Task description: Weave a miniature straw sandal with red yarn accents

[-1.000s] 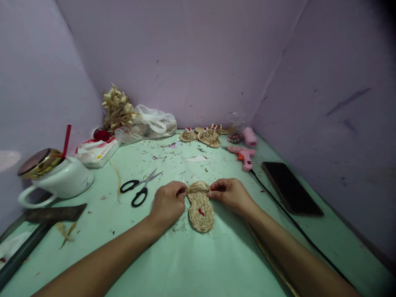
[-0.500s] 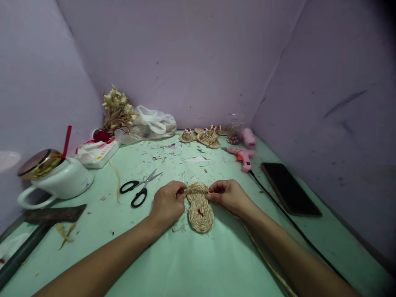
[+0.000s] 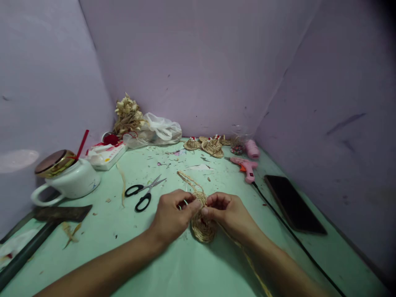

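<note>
A small coiled straw slipper sole (image 3: 204, 234) lies in front of me in the head view, its middle partly covered by my fingers. My left hand (image 3: 173, 214) pinches the sole's far part from the left, thumb across the top. From the right, my right hand (image 3: 232, 212) pinches the straw at the same part, its fingertips almost meeting the left thumb. Beyond the fingers a loose loop of braided straw cord (image 3: 187, 178) sticks out to the far left. A longer straw strand (image 3: 252, 268) trails under my right wrist toward the near edge.
Scissors (image 3: 144, 194) lie left of my hands, with a hammer (image 3: 51, 218) and a white mug (image 3: 74, 179) farther left. On the right are a pink glue gun (image 3: 247, 167), its black cable and a phone (image 3: 293, 204). Finished straw slippers (image 3: 212, 146) stand by the back wall.
Both hands have come closer together over the sole, covering its middle. A cord loop now sticks out past its far end. The whole view has shifted slightly.
</note>
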`<state>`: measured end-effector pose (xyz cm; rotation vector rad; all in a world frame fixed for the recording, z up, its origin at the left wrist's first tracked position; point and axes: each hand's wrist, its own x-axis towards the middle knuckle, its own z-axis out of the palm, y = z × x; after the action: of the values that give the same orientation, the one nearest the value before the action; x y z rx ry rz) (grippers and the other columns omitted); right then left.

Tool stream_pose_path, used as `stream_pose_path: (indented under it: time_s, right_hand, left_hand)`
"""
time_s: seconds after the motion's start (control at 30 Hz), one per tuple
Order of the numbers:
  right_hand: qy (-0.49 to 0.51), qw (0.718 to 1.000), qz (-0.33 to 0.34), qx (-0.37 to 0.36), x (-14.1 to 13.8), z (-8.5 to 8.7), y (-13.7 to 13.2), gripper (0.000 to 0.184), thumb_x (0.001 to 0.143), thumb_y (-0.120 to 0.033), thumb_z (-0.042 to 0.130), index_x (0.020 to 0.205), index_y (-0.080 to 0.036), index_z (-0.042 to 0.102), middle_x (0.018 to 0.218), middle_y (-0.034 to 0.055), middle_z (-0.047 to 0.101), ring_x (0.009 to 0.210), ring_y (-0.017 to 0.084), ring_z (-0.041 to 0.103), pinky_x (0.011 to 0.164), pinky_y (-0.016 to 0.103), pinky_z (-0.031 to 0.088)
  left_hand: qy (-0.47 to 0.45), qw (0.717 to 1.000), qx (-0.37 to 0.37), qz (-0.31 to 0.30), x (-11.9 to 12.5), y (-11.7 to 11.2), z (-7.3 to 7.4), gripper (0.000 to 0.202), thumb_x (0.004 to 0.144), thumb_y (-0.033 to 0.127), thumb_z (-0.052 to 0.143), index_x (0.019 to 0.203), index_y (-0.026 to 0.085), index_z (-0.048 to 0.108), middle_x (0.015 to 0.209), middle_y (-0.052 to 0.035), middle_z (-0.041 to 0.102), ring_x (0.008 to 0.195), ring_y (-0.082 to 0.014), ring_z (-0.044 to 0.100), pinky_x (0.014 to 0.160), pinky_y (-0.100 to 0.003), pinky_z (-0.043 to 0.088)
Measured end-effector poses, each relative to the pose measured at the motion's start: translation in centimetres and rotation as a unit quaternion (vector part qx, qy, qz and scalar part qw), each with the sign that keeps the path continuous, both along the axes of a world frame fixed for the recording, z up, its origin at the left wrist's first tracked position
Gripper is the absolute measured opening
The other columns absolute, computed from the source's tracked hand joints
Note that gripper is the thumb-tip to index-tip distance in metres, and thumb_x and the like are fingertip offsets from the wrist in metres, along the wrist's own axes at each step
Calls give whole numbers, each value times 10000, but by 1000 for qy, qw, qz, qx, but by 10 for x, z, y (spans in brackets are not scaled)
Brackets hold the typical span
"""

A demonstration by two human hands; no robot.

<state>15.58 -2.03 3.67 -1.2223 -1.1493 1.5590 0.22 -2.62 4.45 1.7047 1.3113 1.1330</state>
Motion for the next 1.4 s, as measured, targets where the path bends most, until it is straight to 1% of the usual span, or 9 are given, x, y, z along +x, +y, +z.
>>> stream_pose_path:
  time_s: [0.1,0.23,0.37,0.6,0.77,1.13,1.2,1.3,1.4]
  right_hand:
    - [7,999,33,5,-3,-5,-5,257,485,-249,761,620,-130,578,513,-25,580,439,80,487,425,204,389]
    - [75,994,71,-39,0,-8,-4,272,538,-306,750,620,-122,568,508,-9,574,417,79,473,425,218,369]
    - [116,983,110,-89,5,-8,-1,295,564,-342,741,621,-116,560,536,20,592,433,98,501,448,243,373]
    - [98,983,114,-104,7,-7,-1,285,580,-327,731,603,-117,541,524,19,581,437,97,502,459,244,379]
    - [141,971,143,-130,4,-3,-5,233,632,-284,693,647,-124,524,668,75,635,519,118,561,503,261,428]
    - [137,973,141,-120,4,-6,-6,265,627,-292,709,646,-128,502,611,44,627,477,101,557,482,243,437]
    - [131,976,135,-112,4,-6,-6,277,613,-293,718,638,-135,492,567,23,615,433,88,529,452,236,432]
    - [117,978,143,-94,5,-6,-5,282,615,-301,714,634,-142,481,526,-2,595,384,70,485,411,224,426]
    - [106,979,152,-85,8,-4,-3,269,628,-306,701,634,-142,487,517,-13,583,377,55,459,397,210,431]
  left_hand:
    - [-129,978,-154,-54,8,-3,-2,199,654,294,607,702,103,633,617,-37,612,568,-122,522,541,-230,412]
    - [-185,963,-192,-45,9,1,-7,174,625,276,625,598,105,608,446,31,506,415,-58,408,436,-187,335]
    - [-189,959,-208,-40,8,4,-8,149,616,254,615,581,110,598,399,53,455,365,-39,345,380,-175,254]
    - [-179,964,-194,-23,7,4,-9,165,611,275,615,579,115,593,409,52,441,375,-46,356,377,-182,250]
    - [-167,967,-192,-6,7,3,-10,160,611,264,599,552,116,584,403,53,431,375,-41,326,373,-182,236]
    - [-185,966,-179,1,8,2,-10,135,620,243,589,589,112,591,400,51,440,379,-44,342,381,-182,253]
    - [-222,959,-177,-28,5,4,-10,116,609,224,607,609,109,592,428,46,457,398,-44,367,397,-178,269]
    - [-298,929,-207,-77,-1,9,-7,166,609,226,612,725,108,609,508,28,505,408,-42,401,384,-170,241]
    - [-341,909,-225,-80,-8,18,-2,199,618,240,596,756,98,610,593,-3,559,385,-33,407,355,-175,194]
